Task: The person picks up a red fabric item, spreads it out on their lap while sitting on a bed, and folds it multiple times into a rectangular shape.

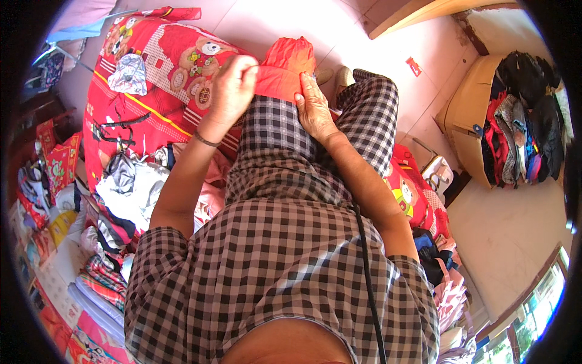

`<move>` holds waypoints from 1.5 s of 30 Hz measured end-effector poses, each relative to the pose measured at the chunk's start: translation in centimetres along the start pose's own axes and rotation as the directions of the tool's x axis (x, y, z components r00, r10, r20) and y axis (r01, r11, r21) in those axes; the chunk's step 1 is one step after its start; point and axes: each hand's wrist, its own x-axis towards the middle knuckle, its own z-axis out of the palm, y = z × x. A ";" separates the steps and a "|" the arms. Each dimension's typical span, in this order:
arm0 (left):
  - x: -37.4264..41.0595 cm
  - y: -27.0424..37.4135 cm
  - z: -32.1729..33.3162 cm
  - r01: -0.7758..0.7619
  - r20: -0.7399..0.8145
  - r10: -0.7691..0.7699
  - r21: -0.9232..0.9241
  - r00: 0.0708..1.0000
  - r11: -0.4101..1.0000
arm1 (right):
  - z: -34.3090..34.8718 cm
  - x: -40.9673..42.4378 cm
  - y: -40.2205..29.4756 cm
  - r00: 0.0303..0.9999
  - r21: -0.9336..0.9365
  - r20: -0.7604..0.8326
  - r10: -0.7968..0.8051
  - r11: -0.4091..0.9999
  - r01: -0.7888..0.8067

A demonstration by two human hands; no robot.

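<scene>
A folded piece of red fabric (pixel 278 82) lies over my raised knee, on the checked trousers. Its far part (pixel 291 54) is bunched and wrinkled; the near part forms a flatter band. My left hand (pixel 233 91) has its fingers curled at the band's left edge and pinches the cloth there; its fingertips are partly hidden. On the right edge lies my right hand (pixel 313 107), fingers stretched over the fabric and thumb apart at the near border.
Red bear-print bedding (pixel 182 68) spreads to my left, bearing a crumpled pale cloth (pixel 128 75), black straps (pixel 122 127) and white garments (pixel 132 182). Folded clothes (pixel 102 282) are piled nearer. A cardboard box (pixel 464 118) of clothes stands at right. A red wrapper (pixel 413 66) lies on the floor.
</scene>
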 end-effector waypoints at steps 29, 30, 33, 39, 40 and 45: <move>-2.2 -1.4 5.3 -0.260 0.536 0.212 0.015 0.817 0.966 | -2.5 -2.5 0.7 0.875 0.677 0.161 0.456 0.595 -0.434; -2.2 -1.5 5.3 -0.267 0.539 0.217 0.015 0.814 0.964 | -2.5 -2.5 1.2 0.875 0.633 0.167 0.455 0.630 -0.449; -2.3 -1.7 5.2 -0.287 0.555 0.221 0.034 0.802 0.957 | -2.7 -2.4 2.3 0.848 0.532 0.156 0.507 0.680 -0.504; -2.3 -1.5 5.2 -0.305 0.593 0.191 0.097 0.782 0.947 | -3.1 -2.1 1.7 0.881 0.317 -0.015 0.473 0.838 -0.444; -2.3 -1.5 5.2 -0.314 0.591 0.194 0.107 0.783 0.943 | -3.6 -2.3 0.8 0.892 0.294 -0.068 0.446 0.864 -0.409; -2.1 -0.6 5.4 -0.316 0.619 0.138 0.188 0.773 0.930 | -6.1 -0.8 -4.5 0.963 -0.142 -0.217 -0.159 0.981 0.130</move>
